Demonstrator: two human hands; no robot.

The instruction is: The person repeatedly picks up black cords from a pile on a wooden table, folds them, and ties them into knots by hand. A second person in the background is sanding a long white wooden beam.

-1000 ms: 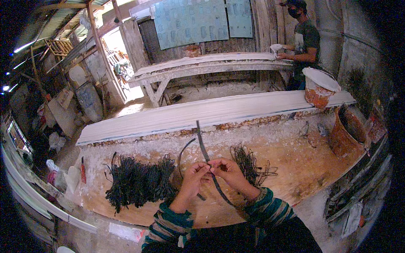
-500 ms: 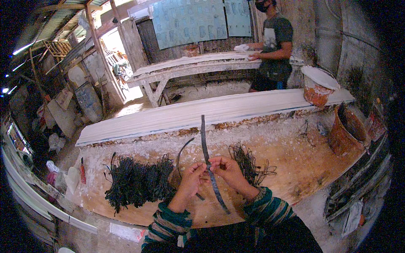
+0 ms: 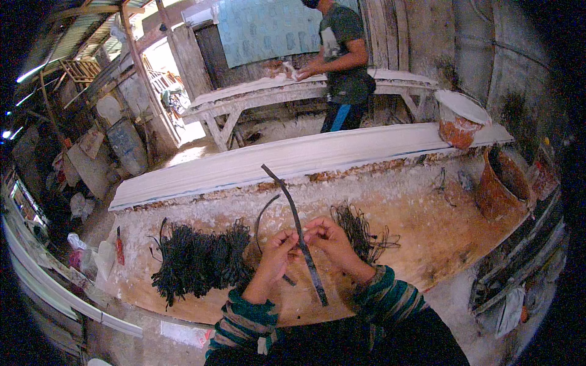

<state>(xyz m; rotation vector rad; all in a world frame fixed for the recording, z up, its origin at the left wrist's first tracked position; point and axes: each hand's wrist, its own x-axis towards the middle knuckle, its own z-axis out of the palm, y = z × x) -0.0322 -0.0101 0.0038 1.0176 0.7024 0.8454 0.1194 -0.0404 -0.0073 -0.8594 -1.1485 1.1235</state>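
A long black strip (image 3: 292,204), flat and slightly bent, stands slantwise between my hands above the wooden board. My left hand (image 3: 278,255) pinches at its middle with thumb and fingers. From the other side my right hand (image 3: 331,241) closes its fingertips on the strip at the same place. The strip's upper end points away from me; its lower end (image 3: 319,291) hangs toward the near edge. Behind my left hand lies a thinner curved black strip (image 3: 261,219), partly hidden. Left of it is a thick pile of black cord bundles (image 3: 198,259); right of my hands, a looser looped bundle (image 3: 354,235).
A white-coated plank (image 3: 293,155) runs along the board's far side. A crusted orange bucket (image 3: 458,133) stands on its right end, near another orange container (image 3: 502,186). A red-handled tool (image 3: 119,247) lies far left. Another person (image 3: 345,61) works at the back bench (image 3: 244,104).
The strip's upper end has swung left and its lower end has shifted slightly left. My hands stay nearly in place. The other person has moved left along the back bench.
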